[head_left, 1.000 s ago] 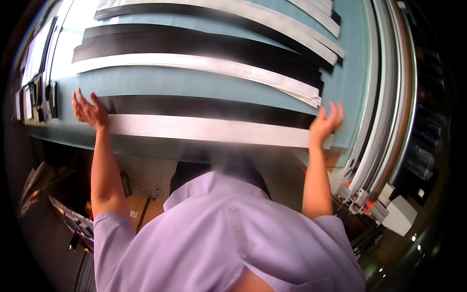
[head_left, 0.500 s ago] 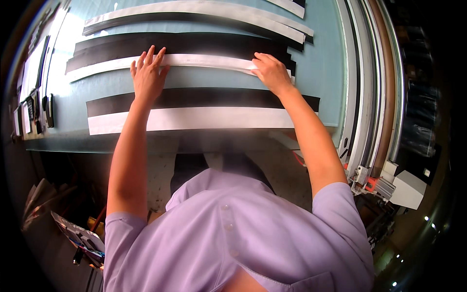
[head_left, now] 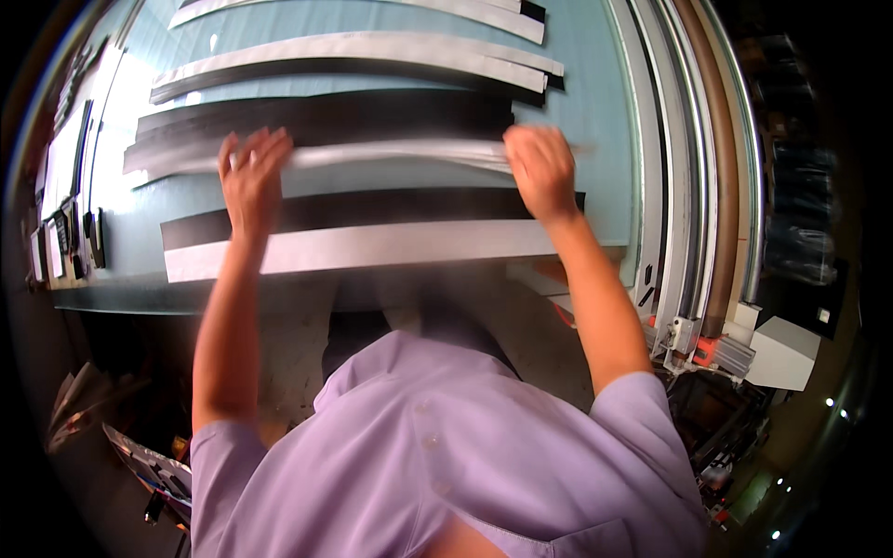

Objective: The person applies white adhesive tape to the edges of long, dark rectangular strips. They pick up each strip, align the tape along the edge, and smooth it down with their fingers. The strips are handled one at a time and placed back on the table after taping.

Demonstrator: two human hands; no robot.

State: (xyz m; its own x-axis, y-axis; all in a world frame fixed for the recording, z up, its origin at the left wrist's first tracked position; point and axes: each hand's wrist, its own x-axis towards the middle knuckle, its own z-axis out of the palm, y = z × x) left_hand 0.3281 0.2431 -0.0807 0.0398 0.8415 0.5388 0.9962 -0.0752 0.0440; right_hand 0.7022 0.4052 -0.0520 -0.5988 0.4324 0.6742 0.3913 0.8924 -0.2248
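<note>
- Step in hand, by the look of it: taking up white strip [head_left: 391, 151] w/ both hands, prob. parting top layer from what's beneath; unsure, given blur.
- Location of strip: mid-worktop [head_left: 605, 186], stretched btwn both hands, running approx. L to R along near edge of black strips [head_left: 363, 112].
- L hand [head_left: 251, 186]: over L part of strip, short of its L end; fingers bent & close together, blurred. Cannot tell if pinching or only touching.
- R hand [head_left: 542, 172]: at R part of strip; fingers folded tight, pressed together, apparently pinching strip; exact contact hidden under hand.
- Just L of R hand: narrow gap btwn thin white layers. Cannot tell if lifted clear of worktop.
- Near strip [head_left: 391, 244], black band on far side, white band on near: lying flat by worktop's near edge, apart from white strip, w/ R forearm [head_left: 600, 298] crossing over its R end.
- Far strips [head_left: 372, 46], white & black: beyond black strips, apart, out of both hands.
- Next move, as judged: calls for sure hold at both sides, esp. L, then level lift w/ even, light tension to avoid sag, kinks or dragging of black strips.
- Also worth a check: single layer vs. several in R fingers; clearance of forearms over near strip.
</note>
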